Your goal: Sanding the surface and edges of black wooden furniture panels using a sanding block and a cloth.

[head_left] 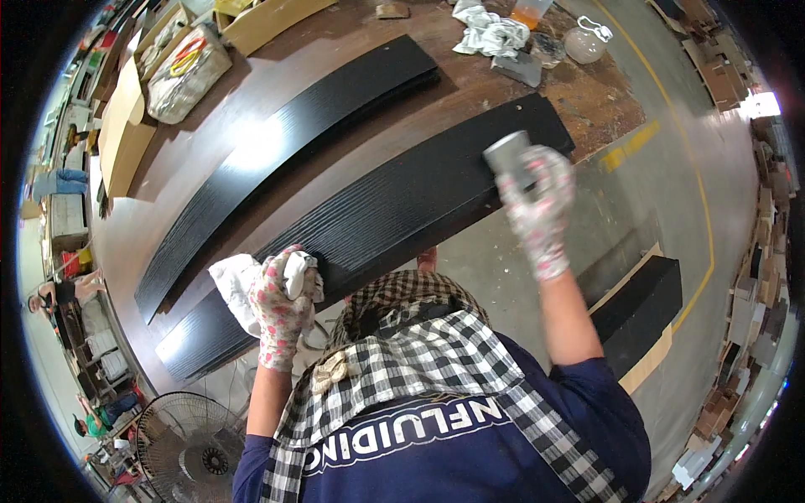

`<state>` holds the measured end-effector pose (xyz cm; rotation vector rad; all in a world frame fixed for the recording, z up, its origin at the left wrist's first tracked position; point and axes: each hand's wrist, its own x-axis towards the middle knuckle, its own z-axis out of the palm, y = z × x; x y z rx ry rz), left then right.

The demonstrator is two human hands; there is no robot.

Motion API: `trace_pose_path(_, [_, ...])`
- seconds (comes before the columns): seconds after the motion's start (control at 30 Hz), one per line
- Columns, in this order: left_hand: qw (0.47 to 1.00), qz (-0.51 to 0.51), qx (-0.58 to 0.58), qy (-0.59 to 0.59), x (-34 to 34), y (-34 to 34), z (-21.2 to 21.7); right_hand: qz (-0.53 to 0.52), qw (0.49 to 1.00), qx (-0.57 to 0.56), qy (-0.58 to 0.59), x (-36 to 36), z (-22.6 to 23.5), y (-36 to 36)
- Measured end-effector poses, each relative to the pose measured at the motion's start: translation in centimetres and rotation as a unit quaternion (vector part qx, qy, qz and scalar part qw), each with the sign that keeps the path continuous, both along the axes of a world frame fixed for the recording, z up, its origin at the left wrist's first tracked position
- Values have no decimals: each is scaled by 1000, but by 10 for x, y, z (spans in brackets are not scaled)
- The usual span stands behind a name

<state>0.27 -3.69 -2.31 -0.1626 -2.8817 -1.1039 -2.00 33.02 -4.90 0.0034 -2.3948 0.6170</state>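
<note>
Two long, curved black wood-grain boards lie on a brown table (352, 38). My left hand (281, 310), in a white floral glove, is closed on a crumpled white cloth (233, 285) at the left part of the near board (402, 197). In a matching glove, my right hand (543, 197) grips a small grey block (508, 154) over that board's right end. Motion smears this hand a little, and I cannot tell whether the block touches the wood. The other board (285, 138) lies beyond, untouched.
A white rag (495, 35), a second grey block (517, 69) and a clear jug (585, 44) sit at the table's far right. Open cardboard boxes (126, 126) stand far left. A fan (189, 444) is lower left; another black piece (641, 306) lies lower right.
</note>
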Motion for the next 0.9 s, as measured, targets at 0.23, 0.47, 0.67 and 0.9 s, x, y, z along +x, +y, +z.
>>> trace_pose_path(0.23, [995, -44, 76, -46, 43, -59, 24, 95, 995, 26, -7, 36, 2, -119])
trace_pose_path(0.47, [979, -178, 69, -70, 88, -149, 22, 42, 996, 71, 25, 36, 2, -167])
trace_pose_path(0.67, [971, -157, 14, -180, 124, -205, -15, 198, 977, 74, 4, 56, -5, -244])
trace_pose_path(0.9, [975, -59, 40, -209, 167, -219, -35, 420, 907, 42, 6, 71, -7, -399])
